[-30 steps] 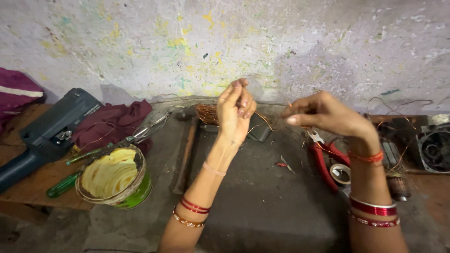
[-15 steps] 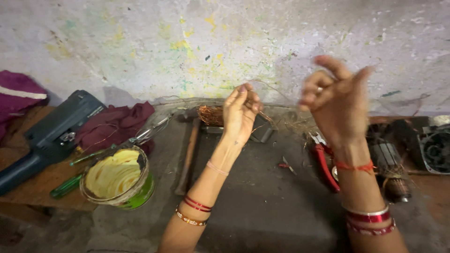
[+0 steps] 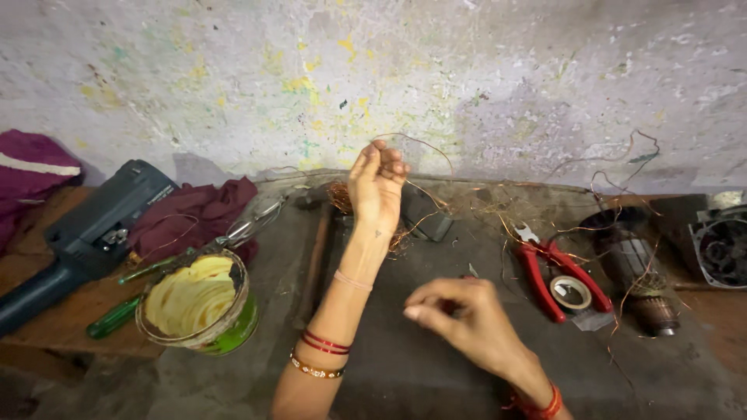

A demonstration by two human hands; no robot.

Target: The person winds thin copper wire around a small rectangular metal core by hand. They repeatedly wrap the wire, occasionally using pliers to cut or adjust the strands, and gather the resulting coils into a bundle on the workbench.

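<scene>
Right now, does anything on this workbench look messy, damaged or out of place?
Yes. Loose copper wire lies tangled across the back of the bench, with strands trailing over the red pliers and the motor armature. The left hand pinches one strand up in the air; the right hand hovers lower.

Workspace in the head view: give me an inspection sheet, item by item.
Surface: dark, worn bench top, scuffed.
Job's things: thin copper wire looping up from the raised hand; tangled wire heap behind.
Clutter: red-handled pliers, tape roll, motor armature, green tin, green screwdriver, power tool, maroon cloth.
Hands: left hand raised, pinching wire; right hand low, fingers curled.
Cables: loose wire strands at right.
Surroundings: paint-flecked wall.
</scene>
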